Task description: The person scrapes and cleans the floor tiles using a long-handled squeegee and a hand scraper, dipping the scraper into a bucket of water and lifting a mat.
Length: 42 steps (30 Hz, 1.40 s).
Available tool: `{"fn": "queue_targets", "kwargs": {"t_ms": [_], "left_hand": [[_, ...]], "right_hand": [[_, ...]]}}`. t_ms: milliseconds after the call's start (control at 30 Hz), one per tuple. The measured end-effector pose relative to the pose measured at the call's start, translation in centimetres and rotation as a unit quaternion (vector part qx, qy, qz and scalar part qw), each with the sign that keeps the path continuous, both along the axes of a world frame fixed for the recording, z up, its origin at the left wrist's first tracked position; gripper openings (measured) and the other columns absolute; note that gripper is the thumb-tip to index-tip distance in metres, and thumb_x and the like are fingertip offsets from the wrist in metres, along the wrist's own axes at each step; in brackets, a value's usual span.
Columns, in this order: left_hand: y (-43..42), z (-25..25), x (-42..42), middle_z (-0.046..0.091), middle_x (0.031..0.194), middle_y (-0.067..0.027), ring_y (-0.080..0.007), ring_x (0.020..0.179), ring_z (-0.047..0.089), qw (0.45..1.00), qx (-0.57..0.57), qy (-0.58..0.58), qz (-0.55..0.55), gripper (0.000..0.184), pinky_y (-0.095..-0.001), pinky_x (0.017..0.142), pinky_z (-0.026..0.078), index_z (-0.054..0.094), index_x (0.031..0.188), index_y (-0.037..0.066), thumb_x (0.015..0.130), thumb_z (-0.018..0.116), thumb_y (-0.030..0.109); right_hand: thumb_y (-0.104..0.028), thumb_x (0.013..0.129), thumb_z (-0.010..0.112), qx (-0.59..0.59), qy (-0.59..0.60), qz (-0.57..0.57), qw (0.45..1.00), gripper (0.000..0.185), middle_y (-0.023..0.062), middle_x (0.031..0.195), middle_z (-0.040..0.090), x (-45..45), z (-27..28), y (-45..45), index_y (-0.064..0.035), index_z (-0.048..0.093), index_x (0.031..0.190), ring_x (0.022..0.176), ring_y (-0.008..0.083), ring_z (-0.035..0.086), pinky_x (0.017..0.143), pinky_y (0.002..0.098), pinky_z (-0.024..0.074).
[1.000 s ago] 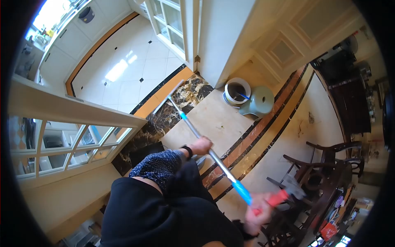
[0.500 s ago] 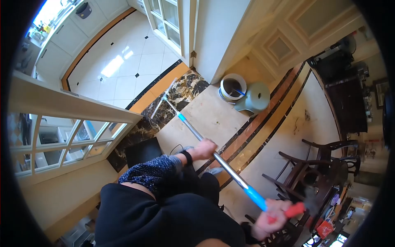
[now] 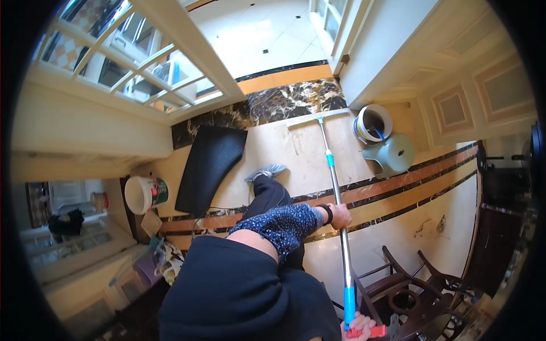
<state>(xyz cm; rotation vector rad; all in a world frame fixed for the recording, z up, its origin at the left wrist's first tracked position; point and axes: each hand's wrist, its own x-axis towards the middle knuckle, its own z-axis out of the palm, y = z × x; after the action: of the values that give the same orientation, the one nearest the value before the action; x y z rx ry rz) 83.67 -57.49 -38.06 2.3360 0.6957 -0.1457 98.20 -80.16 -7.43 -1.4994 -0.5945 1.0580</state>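
Floor (image 3: 302, 150): pale, dark marble strip (image 3: 284, 102) along far edge. Over it, a long-handled squeegee (image 3: 336, 186); long axis runs from the person's lower right away toward the strip, crossbar (image 3: 304, 121) just short of it, floor contact unclear. Stool (image 3: 397, 159) and white bucket (image 3: 357, 131) near the floor's far right corner. Left hand (image 3: 341, 216) grips mid-pole, nearer the crossbar; right hand (image 3: 360, 325) clasps the red-tipped butt.
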Motion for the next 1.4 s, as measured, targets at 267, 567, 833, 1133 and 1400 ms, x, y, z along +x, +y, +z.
{"fn": "queue_targets", "kwargs": {"t_ms": [267,567,833,1133,1400], "left_hand": [[-5.9,3.6,1.4,0.059,0.060,-0.0093,-0.0300,0.068,0.060,0.989,0.005,-0.094,0.117,0.012,-0.0394,0.070,0.045,0.062,0.062,0.007,0.060,0.066,0.019],[-5.7,2.1,1.1,0.060,0.071,-0.0060,-0.0262,0.080,0.057,0.983,-0.010,-0.053,0.175,0.011,-0.0416,0.076,0.040,0.060,0.067,0.013,0.059,0.067,0.017],[-5.6,9.7,9.0,0.057,0.061,-0.0120,-0.0328,0.067,0.058,0.969,-0.034,-0.224,0.101,0.010,-0.0425,0.063,0.044,0.055,0.063,0.007,0.061,0.062,0.013],[-8.4,5.2,-3.3,0.059,0.070,-0.0113,-0.0295,0.076,0.057,0.962,-0.003,-0.099,0.254,0.018,-0.0418,0.068,0.044,0.059,0.065,0.008,0.060,0.069,0.022],[-8.5,-1.0,1.1,0.056,0.070,-0.0095,-0.0289,0.075,0.056,0.974,-0.052,-0.062,0.211,0.029,-0.0404,0.073,0.041,0.059,0.063,0.009,0.057,0.073,0.034]], "right_hand": [[-0.011,0.074,0.045,0.098,0.194,-0.184,0.959,0.021,-0.0034,0.055,0.025,2.0,5.8,2.4,-0.0143,0.029,0.062,0.047,0.0103,0.029,0.053,0.0250,0.0273],[-0.006,0.080,0.047,0.126,0.139,-0.070,0.980,0.008,-0.0007,0.054,0.033,3.6,3.4,3.7,-0.0092,0.039,0.081,0.043,0.0088,0.033,0.053,0.0235,0.0327],[-0.008,0.075,0.047,0.211,0.000,-0.162,0.964,0.010,0.0010,0.055,0.029,5.8,12.9,4.0,-0.0086,0.038,0.071,0.046,0.0120,0.033,0.049,0.0249,0.0291],[-0.014,0.086,0.045,0.221,0.116,-0.021,0.968,0.008,-0.0012,0.052,0.034,4.3,4.2,5.4,-0.0106,0.038,0.083,0.041,0.0077,0.030,0.047,0.0245,0.0297],[-0.015,0.081,0.045,0.165,0.113,-0.024,0.980,0.012,-0.0005,0.051,0.036,10.6,0.5,5.3,-0.0114,0.035,0.086,0.037,0.0090,0.030,0.047,0.0245,0.0328]]}}
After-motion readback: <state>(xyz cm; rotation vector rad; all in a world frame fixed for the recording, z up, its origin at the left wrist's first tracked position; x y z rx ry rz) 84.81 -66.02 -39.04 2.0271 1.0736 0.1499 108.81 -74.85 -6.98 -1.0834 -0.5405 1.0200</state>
